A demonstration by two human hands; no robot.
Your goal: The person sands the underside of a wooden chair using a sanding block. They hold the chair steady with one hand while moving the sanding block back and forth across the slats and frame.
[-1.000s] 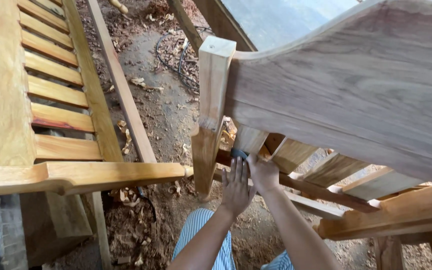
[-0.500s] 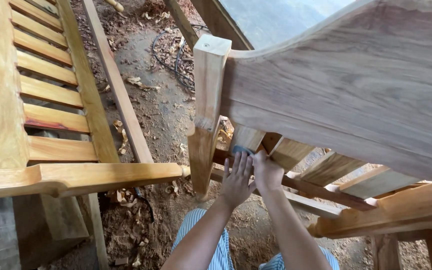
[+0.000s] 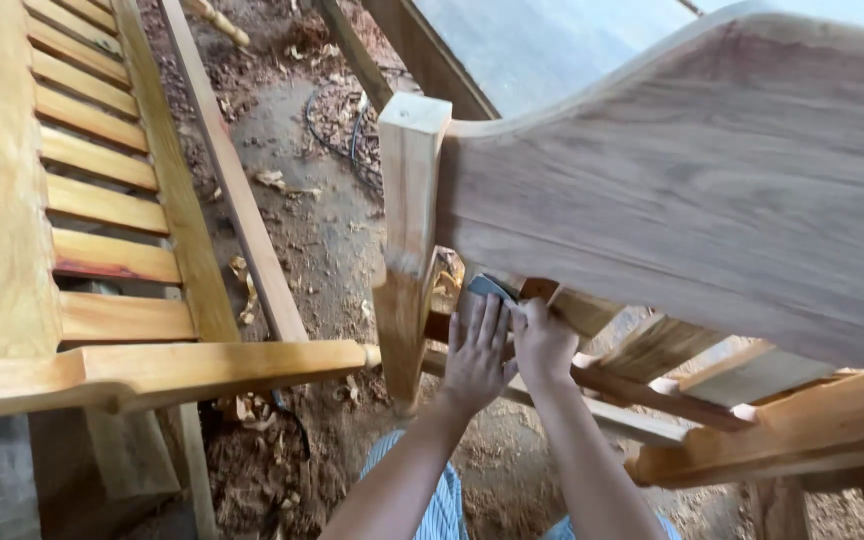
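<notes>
My left hand lies flat with its fingers together, pressing a small blue-grey sheet of sandpaper against a wooden rail under the wide curved backrest board of a bare wooden bench. Beside it my right hand grips the same sheet and the rail. Both hands work just right of the square upright post, below the backrest. Most of the sheet is hidden under my fingers.
A second slatted wooden bench stands at the left, its armrest reaching toward the post. Dirt floor with wood shavings lies between them. A dark cable coils at the back. Another armrest juts out at lower right.
The view has shifted slightly left and down. Both hands stay pressed on the sheet at the rail, sliding a little along it.
</notes>
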